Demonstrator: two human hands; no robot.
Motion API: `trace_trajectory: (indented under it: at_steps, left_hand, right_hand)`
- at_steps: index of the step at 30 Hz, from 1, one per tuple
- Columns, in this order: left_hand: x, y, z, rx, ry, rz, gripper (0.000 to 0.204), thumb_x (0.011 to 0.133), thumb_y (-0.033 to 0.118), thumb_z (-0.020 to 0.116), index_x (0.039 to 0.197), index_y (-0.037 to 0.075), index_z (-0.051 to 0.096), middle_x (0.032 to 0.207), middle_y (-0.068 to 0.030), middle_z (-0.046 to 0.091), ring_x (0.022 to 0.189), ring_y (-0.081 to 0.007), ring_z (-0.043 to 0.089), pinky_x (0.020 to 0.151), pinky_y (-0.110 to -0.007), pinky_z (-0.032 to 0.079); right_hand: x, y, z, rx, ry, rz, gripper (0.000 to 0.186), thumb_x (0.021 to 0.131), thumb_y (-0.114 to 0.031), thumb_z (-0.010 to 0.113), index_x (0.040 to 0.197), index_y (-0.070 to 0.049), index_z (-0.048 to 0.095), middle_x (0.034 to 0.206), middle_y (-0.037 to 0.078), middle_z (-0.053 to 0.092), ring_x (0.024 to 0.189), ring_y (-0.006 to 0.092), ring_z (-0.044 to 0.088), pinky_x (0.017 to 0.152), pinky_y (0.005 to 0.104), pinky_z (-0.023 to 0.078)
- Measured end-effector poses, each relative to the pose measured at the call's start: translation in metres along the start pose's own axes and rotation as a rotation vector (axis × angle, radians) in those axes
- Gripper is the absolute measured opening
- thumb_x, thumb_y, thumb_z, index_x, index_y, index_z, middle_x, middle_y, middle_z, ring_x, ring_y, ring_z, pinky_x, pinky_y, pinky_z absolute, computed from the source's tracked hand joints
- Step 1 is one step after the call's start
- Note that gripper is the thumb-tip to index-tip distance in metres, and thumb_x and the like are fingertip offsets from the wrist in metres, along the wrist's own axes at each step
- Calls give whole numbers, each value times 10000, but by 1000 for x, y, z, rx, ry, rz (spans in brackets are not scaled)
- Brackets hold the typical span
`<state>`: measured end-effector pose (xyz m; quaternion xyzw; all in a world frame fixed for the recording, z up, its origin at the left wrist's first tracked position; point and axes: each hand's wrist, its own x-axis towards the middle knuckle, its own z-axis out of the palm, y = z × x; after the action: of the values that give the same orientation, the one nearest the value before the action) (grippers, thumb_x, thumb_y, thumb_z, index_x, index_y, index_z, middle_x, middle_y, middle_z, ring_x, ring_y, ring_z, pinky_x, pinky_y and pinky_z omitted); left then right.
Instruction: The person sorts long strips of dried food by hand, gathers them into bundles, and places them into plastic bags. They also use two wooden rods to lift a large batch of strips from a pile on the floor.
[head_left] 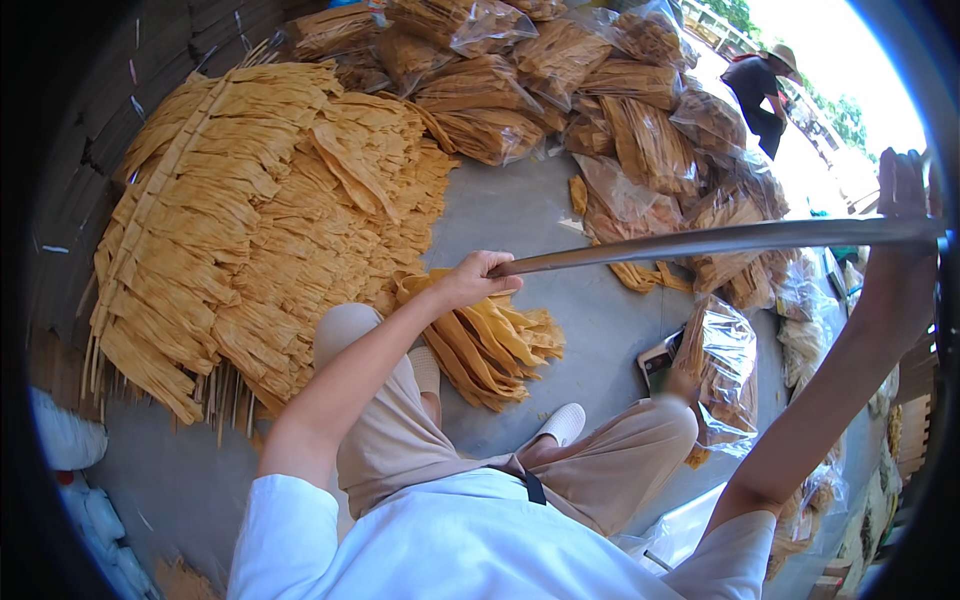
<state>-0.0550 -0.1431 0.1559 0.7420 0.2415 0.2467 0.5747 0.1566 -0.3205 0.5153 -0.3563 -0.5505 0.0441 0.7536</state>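
My left hand [477, 280] is closed around the narrow end of a long, glossy grey strip [690, 245], whose material I cannot make out. The strip runs taut and slightly bowed across to my raised right hand [903, 188] near the picture's rim. There it crosses the base of that hand, whose fingers point upward, pressed together; the grip is partly hidden. Below my left hand, a loose bundle of yellow dried strips, like dried tofu skin [490, 350], lies on the floor between my legs.
A big heap of the same yellow strips [250, 220], with thin sticks, fills the left. Bags of strips [490, 95] are piled behind. A clear bag [722, 370] and a dark, light-edged object [656, 362] lie by my right knee. A person in a hat [762, 92] is outside.
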Motion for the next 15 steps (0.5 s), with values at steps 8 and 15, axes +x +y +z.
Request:
trace_trajectory:
  at_steps: [8, 15]
  left_hand:
    - [31, 91, 60, 54, -169, 158, 365, 796, 299, 710, 955, 33, 518, 830, -25, 521, 794, -119, 465, 724, -273, 403]
    - [25, 14, 28, 1251, -497, -102, 1244, 454, 355, 882, 1441, 103, 169, 1430, -195, 305, 1352, -345, 238, 1116, -532, 101]
  right_hand:
    - [-115, 92, -23, 202, -91, 320, 408, 988, -316, 368, 1279, -30, 391, 872, 85, 560, 863, 193, 566, 859, 380, 452]
    - [-61, 13, -216, -33, 372, 79, 342, 969, -279, 456, 1216, -42, 460, 640, -40, 296, 503, 32, 273, 408, 179, 253]
